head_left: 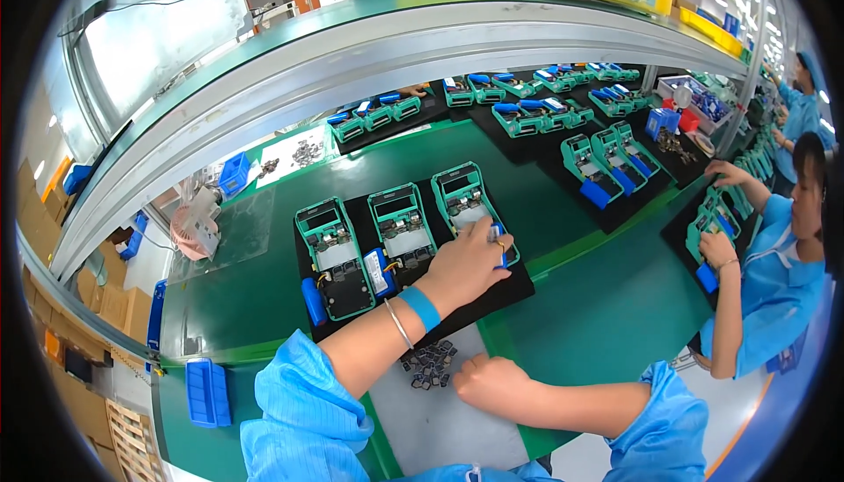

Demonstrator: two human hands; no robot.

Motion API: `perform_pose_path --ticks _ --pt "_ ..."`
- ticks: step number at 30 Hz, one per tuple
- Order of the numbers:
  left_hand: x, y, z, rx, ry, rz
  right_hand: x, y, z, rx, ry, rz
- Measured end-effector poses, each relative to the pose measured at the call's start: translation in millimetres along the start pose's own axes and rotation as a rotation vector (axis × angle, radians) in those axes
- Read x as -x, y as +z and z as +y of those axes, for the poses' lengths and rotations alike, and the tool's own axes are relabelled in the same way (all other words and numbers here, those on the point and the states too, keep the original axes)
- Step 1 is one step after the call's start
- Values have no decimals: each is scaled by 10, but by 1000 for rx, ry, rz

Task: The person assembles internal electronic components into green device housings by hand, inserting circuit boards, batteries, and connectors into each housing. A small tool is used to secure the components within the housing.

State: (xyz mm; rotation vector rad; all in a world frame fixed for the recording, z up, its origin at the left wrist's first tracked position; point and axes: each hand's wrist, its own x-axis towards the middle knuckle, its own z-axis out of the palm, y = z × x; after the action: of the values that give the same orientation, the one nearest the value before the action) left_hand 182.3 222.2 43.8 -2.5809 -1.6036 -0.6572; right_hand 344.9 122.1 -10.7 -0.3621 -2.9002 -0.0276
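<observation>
Green housing, rightmost of the near three, lies on a black mat on the green surface. Its frame looks stiff and light, best held by the outer side rails; the exposed electronics (probably fragile) and wires deserve a gentle touch. The left hand bends over its lower end, fingers at the blue battery, though whether they grip is unclear. The right hand is curled beside small dark parts, contents hidden.
</observation>
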Motion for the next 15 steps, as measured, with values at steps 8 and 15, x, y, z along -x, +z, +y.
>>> perform_pose_path --ticks 8,15 --pt "147 -28 -244 -121 -229 184 27 8 99 -7 65 -42" --pt "252 39 -271 -219 -150 247 -39 -61 176 -17 36 -125"
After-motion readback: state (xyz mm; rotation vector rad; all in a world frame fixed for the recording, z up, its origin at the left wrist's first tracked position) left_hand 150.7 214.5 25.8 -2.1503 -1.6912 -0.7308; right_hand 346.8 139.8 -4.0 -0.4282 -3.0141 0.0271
